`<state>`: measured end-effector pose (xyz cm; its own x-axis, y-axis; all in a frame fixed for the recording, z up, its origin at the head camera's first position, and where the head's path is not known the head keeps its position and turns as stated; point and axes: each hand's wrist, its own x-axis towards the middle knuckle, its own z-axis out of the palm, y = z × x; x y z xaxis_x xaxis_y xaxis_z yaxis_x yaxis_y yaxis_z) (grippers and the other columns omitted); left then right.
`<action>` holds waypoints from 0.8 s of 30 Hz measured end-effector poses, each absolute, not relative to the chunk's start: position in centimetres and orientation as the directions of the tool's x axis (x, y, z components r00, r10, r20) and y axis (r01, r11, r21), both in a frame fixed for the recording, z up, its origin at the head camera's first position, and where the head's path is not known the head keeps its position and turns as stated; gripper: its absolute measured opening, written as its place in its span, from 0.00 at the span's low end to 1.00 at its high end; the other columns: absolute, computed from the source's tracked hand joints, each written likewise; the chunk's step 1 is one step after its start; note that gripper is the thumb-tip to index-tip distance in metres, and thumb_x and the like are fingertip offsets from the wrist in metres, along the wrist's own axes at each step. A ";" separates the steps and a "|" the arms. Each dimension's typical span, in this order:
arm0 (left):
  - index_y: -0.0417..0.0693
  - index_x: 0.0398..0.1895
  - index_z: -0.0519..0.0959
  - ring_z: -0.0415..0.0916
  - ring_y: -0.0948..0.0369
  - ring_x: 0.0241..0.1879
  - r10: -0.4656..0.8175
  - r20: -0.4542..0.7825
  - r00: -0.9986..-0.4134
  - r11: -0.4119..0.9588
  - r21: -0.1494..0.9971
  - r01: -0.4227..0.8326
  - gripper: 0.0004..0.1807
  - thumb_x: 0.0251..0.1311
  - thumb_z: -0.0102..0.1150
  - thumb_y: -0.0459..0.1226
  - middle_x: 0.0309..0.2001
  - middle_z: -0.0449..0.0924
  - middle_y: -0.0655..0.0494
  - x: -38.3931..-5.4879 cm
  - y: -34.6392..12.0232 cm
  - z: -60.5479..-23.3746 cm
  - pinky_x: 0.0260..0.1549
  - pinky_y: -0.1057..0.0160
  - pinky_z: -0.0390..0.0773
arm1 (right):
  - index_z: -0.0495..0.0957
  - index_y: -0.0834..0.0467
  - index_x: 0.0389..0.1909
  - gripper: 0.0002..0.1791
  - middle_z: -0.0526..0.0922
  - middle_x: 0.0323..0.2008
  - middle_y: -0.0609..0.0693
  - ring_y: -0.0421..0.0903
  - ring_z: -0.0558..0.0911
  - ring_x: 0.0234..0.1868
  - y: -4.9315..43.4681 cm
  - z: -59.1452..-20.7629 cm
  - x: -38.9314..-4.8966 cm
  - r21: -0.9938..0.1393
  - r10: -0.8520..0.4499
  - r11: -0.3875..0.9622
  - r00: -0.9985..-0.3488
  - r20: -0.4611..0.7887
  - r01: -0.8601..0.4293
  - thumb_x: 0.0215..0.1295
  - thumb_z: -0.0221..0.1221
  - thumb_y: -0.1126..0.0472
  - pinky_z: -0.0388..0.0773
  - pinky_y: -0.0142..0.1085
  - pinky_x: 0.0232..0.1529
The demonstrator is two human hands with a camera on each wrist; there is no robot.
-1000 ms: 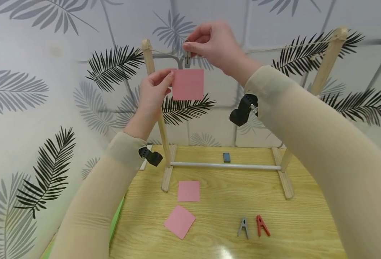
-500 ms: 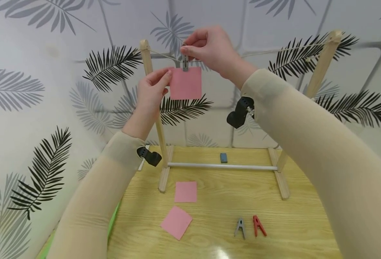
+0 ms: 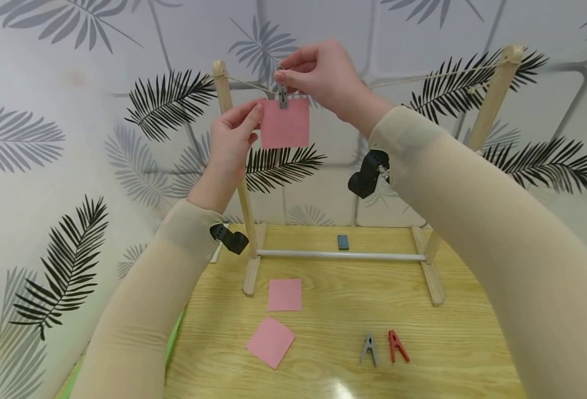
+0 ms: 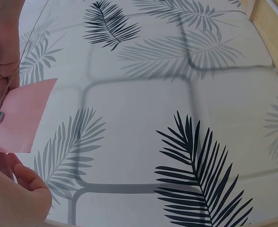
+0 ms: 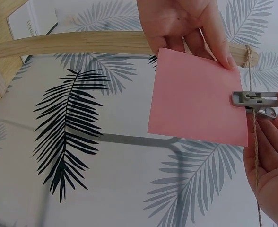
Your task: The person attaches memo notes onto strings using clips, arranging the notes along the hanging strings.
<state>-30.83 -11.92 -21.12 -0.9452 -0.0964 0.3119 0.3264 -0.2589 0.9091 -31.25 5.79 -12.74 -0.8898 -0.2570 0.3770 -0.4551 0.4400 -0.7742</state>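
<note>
A square pink paper note (image 3: 284, 124) hangs upright at the string, its left edge pinched by my left hand (image 3: 233, 136). My right hand (image 3: 330, 80) pinches the upper end of a grey clothespin (image 3: 283, 98) between thumb and fingers. In the right wrist view, the tip of the clothespin (image 5: 245, 98) overlaps the top edge of the note (image 5: 198, 101), and the string (image 5: 256, 151) runs past it. Two more pink notes, one square-on (image 3: 285, 295) and one turned (image 3: 271, 342), lie on the table. A grey clothespin (image 3: 369, 349) and a red clothespin (image 3: 398, 347) lie to their right.
The string stretches between the left wooden post (image 3: 224, 88) and the right wooden post (image 3: 495, 100). A white bar (image 3: 343, 255) joins their feet. A small blue block (image 3: 343, 242) lies behind the bar, near the patterned wall. A green edge (image 3: 175, 338) shows at left.
The right hand has lowered the grey clothespin from above the note onto its top edge. The note has then risen slightly with both hands. The view has drifted a little to the right.
</note>
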 end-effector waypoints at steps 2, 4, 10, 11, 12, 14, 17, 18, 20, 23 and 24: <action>0.41 0.54 0.83 0.76 0.64 0.34 -0.100 0.311 -0.945 -0.265 0.907 0.326 0.15 0.66 0.61 0.36 0.32 0.84 0.63 -30.8 -11.9 -21.1 0.32 0.70 0.68 | 0.82 0.55 0.56 0.21 0.87 0.44 0.48 0.41 0.83 0.44 5.7 -12.7 -31.2 -0.767 -0.254 0.458 -0.892 0.373 -0.451 0.65 0.65 0.51 0.76 0.34 0.55; 0.40 0.55 0.82 0.76 0.65 0.34 -0.097 0.312 -0.945 -0.271 0.906 0.327 0.16 0.67 0.60 0.36 0.33 0.84 0.63 -30.7 -12.0 -21.1 0.33 0.70 0.70 | 0.80 0.54 0.58 0.23 0.87 0.46 0.49 0.40 0.83 0.45 5.7 -12.7 -31.3 -0.762 -0.250 0.473 -0.897 0.364 -0.441 0.65 0.64 0.50 0.75 0.33 0.54; 0.35 0.61 0.77 0.79 0.66 0.43 -0.046 0.342 -0.939 -0.260 0.903 0.341 0.20 0.69 0.57 0.33 0.43 0.84 0.57 -30.8 -12.1 -21.2 0.51 0.70 0.76 | 0.76 0.51 0.65 0.27 0.86 0.52 0.50 0.39 0.83 0.47 5.9 -12.4 -31.3 -0.739 -0.260 0.517 -0.902 0.345 -0.432 0.66 0.63 0.49 0.75 0.31 0.47; 0.34 0.62 0.76 0.79 0.65 0.45 -0.039 0.341 -0.939 -0.270 0.902 0.338 0.20 0.69 0.56 0.32 0.46 0.84 0.54 -30.8 -12.1 -21.2 0.55 0.69 0.76 | 0.75 0.50 0.65 0.27 0.86 0.52 0.50 0.39 0.83 0.47 5.9 -12.4 -31.3 -0.736 -0.262 0.521 -0.902 0.344 -0.432 0.66 0.63 0.49 0.75 0.31 0.46; 0.34 0.62 0.75 0.80 0.64 0.47 -0.034 0.340 -0.940 -0.274 0.901 0.336 0.20 0.69 0.56 0.32 0.50 0.83 0.51 -30.8 -12.1 -21.2 0.58 0.67 0.75 | 0.75 0.50 0.66 0.27 0.86 0.53 0.50 0.39 0.83 0.48 5.9 -12.4 -31.3 -0.733 -0.265 0.525 -0.901 0.342 -0.433 0.66 0.63 0.50 0.74 0.31 0.46; 0.34 0.63 0.75 0.79 0.62 0.52 -0.028 0.330 -0.943 -0.289 0.901 0.324 0.20 0.69 0.55 0.31 0.57 0.80 0.45 -30.8 -12.0 -21.2 0.61 0.65 0.74 | 0.74 0.49 0.67 0.27 0.85 0.54 0.49 0.40 0.83 0.50 6.0 -12.3 -31.3 -0.724 -0.269 0.533 -0.900 0.344 -0.437 0.67 0.62 0.50 0.74 0.31 0.48; 0.34 0.64 0.74 0.77 0.59 0.57 -0.024 0.316 -0.948 -0.291 0.905 0.309 0.21 0.69 0.54 0.30 0.63 0.75 0.41 -30.8 -12.0 -21.2 0.62 0.65 0.73 | 0.73 0.49 0.67 0.27 0.85 0.55 0.50 0.40 0.83 0.53 6.1 -12.2 -31.3 -0.715 -0.274 0.538 -0.895 0.353 -0.447 0.67 0.62 0.51 0.76 0.31 0.55; 0.35 0.64 0.73 0.77 0.58 0.58 -0.020 0.318 -0.948 -0.283 0.908 0.310 0.21 0.70 0.54 0.30 0.64 0.74 0.41 -30.7 -12.1 -21.3 0.62 0.66 0.72 | 0.73 0.49 0.67 0.27 0.84 0.55 0.50 0.40 0.83 0.54 6.2 -12.1 -31.3 -0.713 -0.274 0.540 -0.894 0.353 -0.447 0.68 0.61 0.51 0.76 0.31 0.57; 0.35 0.66 0.72 0.75 0.57 0.61 -0.005 0.327 -0.945 -0.272 0.909 0.316 0.22 0.70 0.53 0.31 0.65 0.73 0.41 -30.5 -12.2 -21.3 0.63 0.65 0.72 | 0.73 0.49 0.68 0.27 0.84 0.56 0.50 0.41 0.83 0.55 6.2 -12.1 -31.2 -0.710 -0.273 0.544 -0.894 0.355 -0.448 0.68 0.61 0.52 0.75 0.31 0.59; 0.37 0.68 0.70 0.73 0.56 0.65 0.018 0.339 -0.941 -0.260 0.910 0.323 0.23 0.70 0.53 0.32 0.67 0.72 0.43 -30.3 -12.4 -21.4 0.64 0.65 0.70 | 0.72 0.50 0.68 0.28 0.84 0.56 0.50 0.41 0.83 0.55 6.3 -12.0 -31.2 -0.716 -0.268 0.537 -0.895 0.356 -0.445 0.68 0.62 0.52 0.75 0.32 0.60; 0.37 0.68 0.70 0.72 0.56 0.65 0.021 0.340 -0.940 -0.255 0.911 0.324 0.23 0.70 0.53 0.32 0.67 0.72 0.44 -30.2 -12.5 -21.4 0.64 0.66 0.70 | 0.72 0.50 0.68 0.28 0.84 0.56 0.50 0.41 0.83 0.55 6.3 -11.9 -31.2 -0.717 -0.267 0.535 -0.895 0.358 -0.446 0.68 0.62 0.52 0.76 0.32 0.60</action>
<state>-30.22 -12.52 -21.44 -0.9401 0.0213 0.3403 0.3240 -0.2550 0.9110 -31.23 6.32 -11.90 -0.8949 -0.2667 0.3579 -0.4464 0.5349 -0.7174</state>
